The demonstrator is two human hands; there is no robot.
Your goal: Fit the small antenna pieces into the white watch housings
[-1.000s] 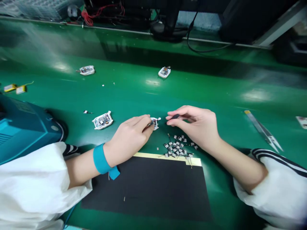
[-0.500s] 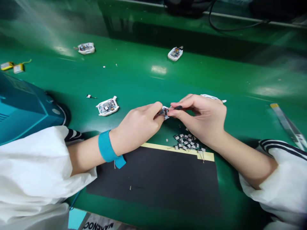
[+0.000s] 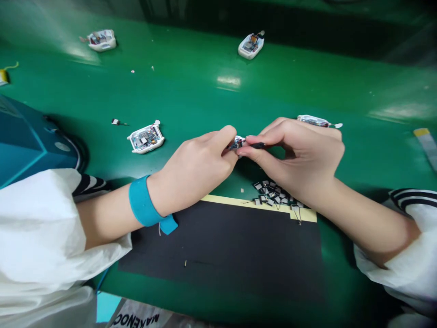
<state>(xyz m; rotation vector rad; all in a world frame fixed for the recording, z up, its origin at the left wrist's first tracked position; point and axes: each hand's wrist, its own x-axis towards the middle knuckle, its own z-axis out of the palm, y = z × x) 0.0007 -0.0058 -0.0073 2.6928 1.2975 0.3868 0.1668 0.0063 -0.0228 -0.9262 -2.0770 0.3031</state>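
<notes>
My left hand [image 3: 205, 166] is closed round a small white-cased circuit unit [image 3: 240, 142], most of it hidden by the fingers. My right hand [image 3: 300, 157] pinches a small black part [image 3: 257, 146] between thumb and forefinger, its fingertips against the unit's right side. Just below my right hand lies a pile of small black-and-silver parts [image 3: 271, 195], partly on the yellow edge of a black mat [image 3: 232, 246]. Left of my hands sits an open white case with a circuit board [image 3: 146, 138], a single small part [image 3: 116, 122] beside it.
Two open white cases [image 3: 102, 40] [image 3: 251, 45] lie farther back, and another [image 3: 313, 120] is behind my right hand. A blue machine [image 3: 34, 141] stands at the left. Metal tweezers [image 3: 426, 146] lie at the far right.
The view has shifted closer, so the far cases sit higher in the picture. Both hands keep their hold on the unit and the black part, with little change between them.
</notes>
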